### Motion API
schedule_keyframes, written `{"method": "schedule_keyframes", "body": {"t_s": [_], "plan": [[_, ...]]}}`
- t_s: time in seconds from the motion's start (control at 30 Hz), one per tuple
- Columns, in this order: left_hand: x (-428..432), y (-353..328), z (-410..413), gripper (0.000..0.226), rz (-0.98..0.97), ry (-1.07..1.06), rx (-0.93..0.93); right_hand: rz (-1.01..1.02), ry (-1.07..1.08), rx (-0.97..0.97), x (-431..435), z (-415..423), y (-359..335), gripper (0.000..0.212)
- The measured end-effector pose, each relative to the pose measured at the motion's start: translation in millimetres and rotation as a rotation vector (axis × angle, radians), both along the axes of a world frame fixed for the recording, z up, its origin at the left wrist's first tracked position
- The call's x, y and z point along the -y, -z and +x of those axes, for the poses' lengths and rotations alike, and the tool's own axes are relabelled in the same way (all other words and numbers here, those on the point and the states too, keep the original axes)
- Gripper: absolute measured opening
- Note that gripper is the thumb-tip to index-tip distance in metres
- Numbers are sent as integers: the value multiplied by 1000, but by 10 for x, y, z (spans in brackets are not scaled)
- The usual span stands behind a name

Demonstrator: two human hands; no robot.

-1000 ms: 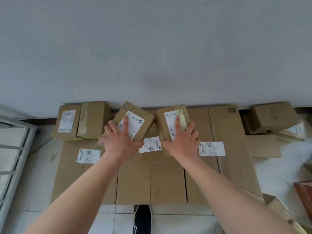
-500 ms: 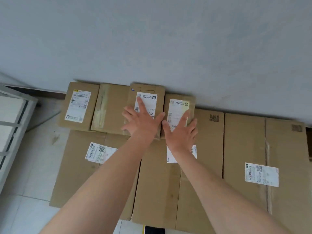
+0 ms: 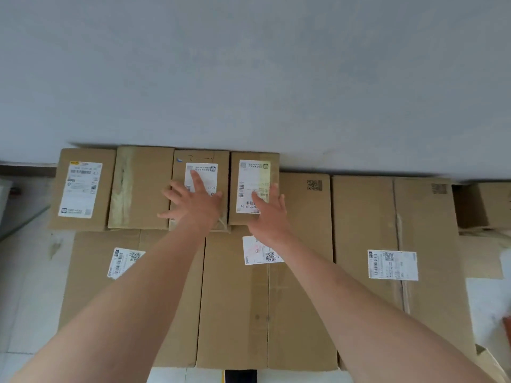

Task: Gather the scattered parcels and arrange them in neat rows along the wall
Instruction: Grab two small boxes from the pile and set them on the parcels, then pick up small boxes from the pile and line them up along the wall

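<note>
Several small cardboard parcels stand side by side against the grey wall (image 3: 249, 78), on top of larger flat boxes. From the left: a parcel with a big white label (image 3: 83, 189), a plain taped parcel (image 3: 141, 189), a third parcel (image 3: 203, 157) and a fourth parcel with a white and yellow label (image 3: 253, 175). My left hand (image 3: 196, 203) lies flat on the third parcel, fingers spread. My right hand (image 3: 268, 214) rests flat on the near right part of the fourth parcel, fingers apart. Neither hand wraps around a parcel.
Large flat cardboard boxes (image 3: 235, 313) with shipping labels cover the floor below the row; another large box (image 3: 365, 217) reaches the wall at the right. A further brown box (image 3: 489, 205) sits at the far right. White floor tiles (image 3: 25, 272) show at the left. My dark shoe (image 3: 240, 375) is at the bottom edge.
Both hands carried the two parcels forward and set them down against the wall beside the other two. The fingers now lie flat on top instead of gripping.
</note>
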State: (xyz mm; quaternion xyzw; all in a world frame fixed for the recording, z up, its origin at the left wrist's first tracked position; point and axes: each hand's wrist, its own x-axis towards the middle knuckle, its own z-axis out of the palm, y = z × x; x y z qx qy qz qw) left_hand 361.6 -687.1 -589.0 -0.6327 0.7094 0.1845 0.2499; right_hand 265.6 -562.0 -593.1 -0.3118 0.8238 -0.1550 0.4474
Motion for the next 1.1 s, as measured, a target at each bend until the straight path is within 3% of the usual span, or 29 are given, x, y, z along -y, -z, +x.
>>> {"method": "schedule_keyframes", "body": {"t_s": [0.17,0.3,0.63,0.87,1.1], "plan": [[-412,-286,-361,70,-47,186,-188,-170,163,-35,-443,-393,-178,68],[-1185,-489,-822,65,-22,318,-312,-173,269,-85,-1147,-648,-387,64],[-4499,-572,-1776,64,238,712,-468,66,475,-275,-4611,-1076,-564,64],[-6574,-152,-1767,66,367,1093,-410,245,724,-282,-6858,-760,-245,66],[-7513,326,-1406,69,403,1224,-261,276,1032,-151,-7798,-242,229,71]]}}
